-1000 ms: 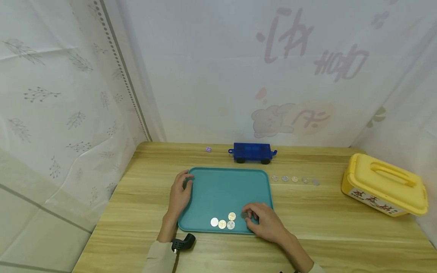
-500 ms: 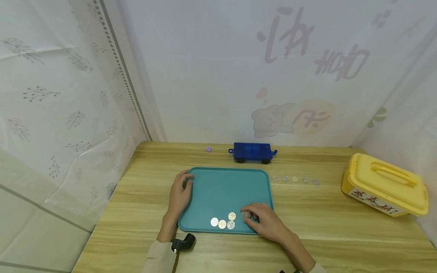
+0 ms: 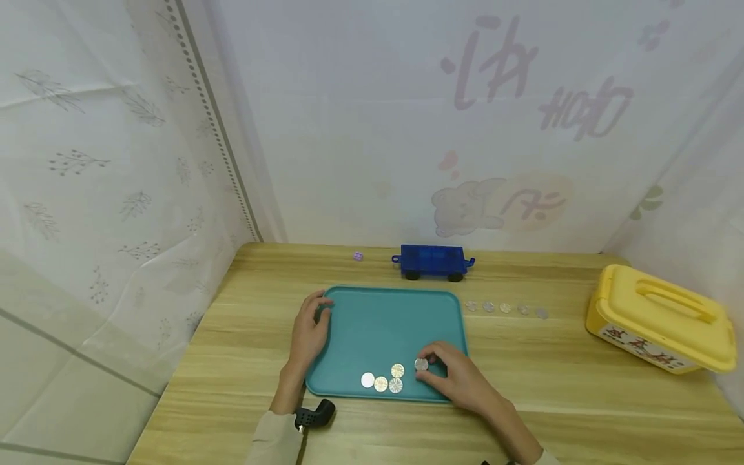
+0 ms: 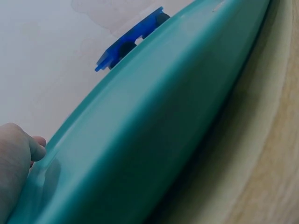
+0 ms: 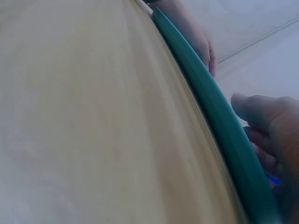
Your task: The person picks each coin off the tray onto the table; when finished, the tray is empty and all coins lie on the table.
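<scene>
teal tray (image 3: pixel 372 323) under both our hands: our right hand (image 3: pixel 459 381) pinches a silver coin (image 3: pixel 421 364) between thumb and fingertips, just above the tray's near right corner. four more coins (image 3: pixel 383 381) lie just left of that pinch. our left hand (image 3: pixel 308 332) grips the tray's left rim, thumb curled over it.

Your right hand (image 3: pixel 459 381) has lifted its coin (image 3: pixel 421 364) clear; it now shows bright between your fingers (image 3: pixel 433 356).
</scene>
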Motion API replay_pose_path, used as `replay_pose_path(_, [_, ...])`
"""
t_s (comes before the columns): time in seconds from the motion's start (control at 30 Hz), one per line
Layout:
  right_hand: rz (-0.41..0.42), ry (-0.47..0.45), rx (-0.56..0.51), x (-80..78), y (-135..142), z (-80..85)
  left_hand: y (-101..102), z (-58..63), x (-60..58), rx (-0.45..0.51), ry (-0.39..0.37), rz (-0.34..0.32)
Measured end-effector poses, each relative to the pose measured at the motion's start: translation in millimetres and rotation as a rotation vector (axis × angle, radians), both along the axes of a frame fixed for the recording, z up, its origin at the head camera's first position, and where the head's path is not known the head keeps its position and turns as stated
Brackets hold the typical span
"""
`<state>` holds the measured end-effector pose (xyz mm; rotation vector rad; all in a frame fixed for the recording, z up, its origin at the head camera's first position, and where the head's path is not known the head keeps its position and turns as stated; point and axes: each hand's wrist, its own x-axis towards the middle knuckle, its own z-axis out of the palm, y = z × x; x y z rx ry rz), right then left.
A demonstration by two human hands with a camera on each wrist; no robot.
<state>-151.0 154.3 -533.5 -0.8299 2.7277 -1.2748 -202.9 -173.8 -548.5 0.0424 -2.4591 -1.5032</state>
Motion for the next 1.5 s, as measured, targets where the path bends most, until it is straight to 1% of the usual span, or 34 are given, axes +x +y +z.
replay_pose_path(0.1, [-0.047, 0.043, -0.010, -2.9, 6, 3.0, 1, -0.5, -0.5, 0.002, 0.003, 0.000])
replay_pose_path(0.23, [-0.128, 0.125, -0.030, -9.2, 16, 5.8, 2, -0.5, -1.2, 0.004, -0.007, -0.004])
replay_pose_path(0.37, [-0.239, 0.187, -0.054, -18.3, 30, 4.1, 3, 0.7, -2.5, 0.003, 0.004, -0.009])
replay_pose_path(0.47, [-0.317, 0.170, -0.106, -25.9, 43, -0.9, 3, 1.1, -2.9, 0.008, 0.014, -0.011])
replay_pose_path(0.53, [-0.358, 0.136, -0.146, -30.4, 52, -5.2, 3, 0.7, -2.4, 0.013, 0.017, -0.009])
replay_pose_path(0.6, [-0.408, 0.110, -0.159, -34.5, 59, -10.1, 3, 0.1, -1.5, 0.017, 0.018, -0.004])
replay_pose_path(0.67, [-0.455, 0.112, -0.145, -37.9, 65, -14.2, 2, -1.0, -0.6, 0.017, 0.020, 0.003])
replay_pose_path(0.77, [-0.502, 0.150, -0.085, -42.1, 70, -18.4, 1, -2.8, -0.3, 0.011, 0.027, 0.006])
replay_pose_path(0.87, [-0.510, 0.199, -0.013, -43.2, 70, -21.0, 0, -3.3, 0.2, 0.013, 0.028, 0.001])
replay_pose_path(0.97, [-0.516, 0.219, 0.032, -42.5, 69, -23.0, 0, -2.8, 1.1, 0.014, 0.022, -0.005])
replay_pose_path(1.17, [-0.529, 0.227, 0.019, -44.2, 66, -25.2, -1, -2.7, 0.5, 0.003, 0.023, -0.005])
replay_pose_path(1.3, [-0.528, 0.235, 0.013, -46.2, 66, -24.0, -2, -1.7, -0.4, 0.006, 0.009, -0.004])
replay_pose_path(1.5, [-0.533, 0.236, 0.024, -44.4, 66, -24.6, -1, -2.5, -1.0, 0.007, 0.017, -0.004])
